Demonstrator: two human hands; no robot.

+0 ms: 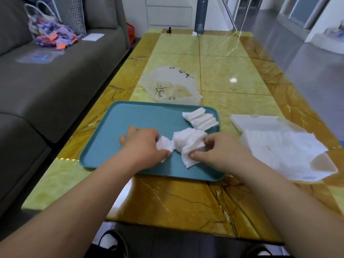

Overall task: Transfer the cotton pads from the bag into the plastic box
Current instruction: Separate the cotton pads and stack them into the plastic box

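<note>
On a teal tray (130,120) lie white square cotton pads in loose stacks. My left hand (143,144) pinches a small bunch of pads (163,146) at the tray's middle. My right hand (221,149) grips a larger fanned stack of pads (188,144) just to the right of it. A third stack of pads (200,119) lies untouched at the tray's far right corner. The open plastic box (279,146), translucent white, sits right of the tray with pads inside. The crumpled clear bag (169,86) with black writing lies behind the tray.
The yellow marbled table (232,75) runs away from me, with a dark cylinder (201,15) at its far end. A grey sofa (55,75) stands along the left, holding a bag of purple and orange scraps (52,34). My shoes show below the near table edge.
</note>
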